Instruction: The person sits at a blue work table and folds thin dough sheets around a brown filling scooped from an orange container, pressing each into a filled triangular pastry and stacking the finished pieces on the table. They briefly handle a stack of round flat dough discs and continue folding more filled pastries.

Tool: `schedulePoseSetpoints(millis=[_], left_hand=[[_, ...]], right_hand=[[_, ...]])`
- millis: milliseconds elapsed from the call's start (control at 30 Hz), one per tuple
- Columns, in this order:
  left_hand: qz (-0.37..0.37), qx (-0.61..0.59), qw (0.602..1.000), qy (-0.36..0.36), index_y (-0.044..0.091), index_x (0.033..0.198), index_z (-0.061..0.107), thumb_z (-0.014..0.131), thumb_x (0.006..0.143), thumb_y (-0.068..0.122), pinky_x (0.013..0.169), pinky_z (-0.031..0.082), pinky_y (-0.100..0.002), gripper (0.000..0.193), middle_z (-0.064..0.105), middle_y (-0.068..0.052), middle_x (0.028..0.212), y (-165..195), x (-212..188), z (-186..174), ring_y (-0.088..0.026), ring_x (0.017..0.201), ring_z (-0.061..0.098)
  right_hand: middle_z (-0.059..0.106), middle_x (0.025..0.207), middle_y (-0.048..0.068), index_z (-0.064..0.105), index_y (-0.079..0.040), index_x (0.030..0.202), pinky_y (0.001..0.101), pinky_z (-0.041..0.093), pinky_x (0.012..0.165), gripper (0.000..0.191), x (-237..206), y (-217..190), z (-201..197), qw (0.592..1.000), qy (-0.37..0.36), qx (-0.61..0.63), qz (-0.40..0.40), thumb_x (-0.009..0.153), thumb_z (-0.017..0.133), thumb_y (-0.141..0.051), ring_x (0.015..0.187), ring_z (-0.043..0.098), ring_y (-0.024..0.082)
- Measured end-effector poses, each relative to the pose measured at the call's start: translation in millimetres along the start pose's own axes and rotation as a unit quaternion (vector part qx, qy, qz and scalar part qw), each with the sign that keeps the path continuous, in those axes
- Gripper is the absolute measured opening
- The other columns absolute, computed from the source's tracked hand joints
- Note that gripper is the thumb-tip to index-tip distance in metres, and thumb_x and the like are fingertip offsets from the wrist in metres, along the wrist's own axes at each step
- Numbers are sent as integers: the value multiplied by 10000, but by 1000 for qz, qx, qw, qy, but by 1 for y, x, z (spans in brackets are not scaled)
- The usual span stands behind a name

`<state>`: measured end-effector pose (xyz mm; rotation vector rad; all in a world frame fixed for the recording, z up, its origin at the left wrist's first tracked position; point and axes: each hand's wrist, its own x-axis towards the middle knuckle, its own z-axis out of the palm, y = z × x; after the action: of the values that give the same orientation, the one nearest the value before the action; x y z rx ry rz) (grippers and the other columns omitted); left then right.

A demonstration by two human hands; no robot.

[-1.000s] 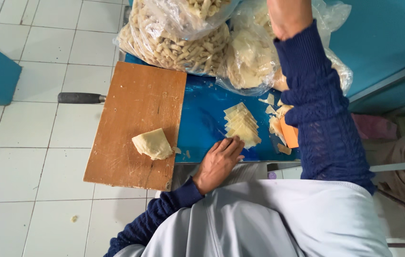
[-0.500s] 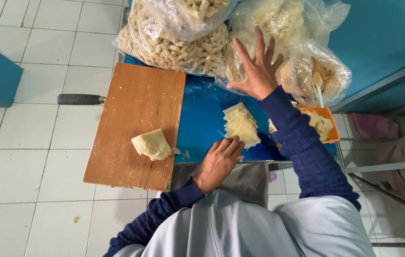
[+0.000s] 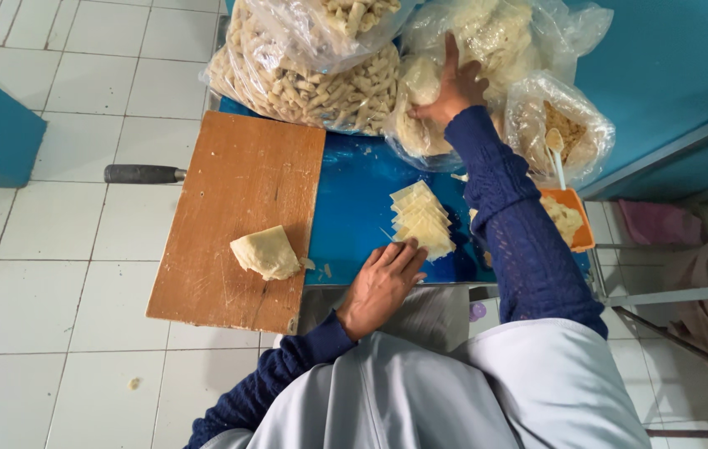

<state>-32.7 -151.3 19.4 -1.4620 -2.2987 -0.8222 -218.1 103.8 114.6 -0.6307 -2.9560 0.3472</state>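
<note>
The right hand [image 3: 456,86] pressed open-fingered against a bag of dough [image 3: 420,116]; the left hand [image 3: 380,287] lay flat and empty on the blue desk [image 3: 354,208], just beside the stacked dough sheets [image 3: 422,220] (kept within reach).

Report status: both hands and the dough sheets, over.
Left hand flat on blue table, fingertips beside stacked dough squares. Right hand reaching into clear bag of pale dough. Nothing between the hands and the stack.

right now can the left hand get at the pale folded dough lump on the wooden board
Probably yes: the left hand rests on the blue table beside the board, with nothing between it and the dough lump.
</note>
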Motion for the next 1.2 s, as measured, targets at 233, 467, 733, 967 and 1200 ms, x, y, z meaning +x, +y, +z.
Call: schedulePoseSetpoints(millis=[233, 467, 733, 967, 1200], left_hand=[[-12, -3, 1000, -10, 44, 1376, 564, 575, 1030, 294, 983, 451, -372, 427, 570, -104, 1336, 0, 0, 2, -248, 1189, 551], [4, 12, 1000, -6, 34, 1381, 554, 567, 1027, 293, 994, 453, -372, 439, 565, -120, 1344, -1, 0, 1, -262, 1193, 550], [-7, -9, 1000, -5, 36, 1393, 554, 566, 1032, 284, 987, 451, -375, 438, 566, -112, 1351, -1, 0, 3, -260, 1187, 551], [-13, -6, 1000, -8, 46, 1367, 573, 577, 1024, 284, 979, 451, -377, 418, 572, -112, 1350, -2, 0, 3, -263, 1181, 554], [-12, -2, 1000, 1, 45, 1342, 586, 596, 1009, 290, 982, 451, -382, 414, 575, -114, 1354, -2, -1, 6, -270, 1181, 554]], right_hand=[[730, 1170, 207, 520, -119, 1479, 522, 494, 1013, 779, 3, 14, -8, 978, 31, -95, -182, 879, 887, -453, 1118, 683, 417], [612, 1352, 289, 523, 6, 1461, 499, 468, 1023, 893, 14, 21, -32, 931, 1, -10, -364, 749, 924, -353, 1175, 595, 437], [393, 1498, 362, 260, -127, 1571, 473, 457, 1072, 872, 0, 17, -20, 986, -21, 165, 3, 981, 720, -573, 1289, 534, 480], [462, 1378, 324, 142, -160, 1446, 448, 458, 1045, 1048, -1, 16, 0, 983, 41, 176, 39, 850, 898, -573, 1242, 535, 460], [442, 1475, 315, 72, -161, 1509, 409, 544, 1030, 1170, 1, 16, 9, 951, 73, 296, -56, 798, 944, -478, 1306, 562, 416]])
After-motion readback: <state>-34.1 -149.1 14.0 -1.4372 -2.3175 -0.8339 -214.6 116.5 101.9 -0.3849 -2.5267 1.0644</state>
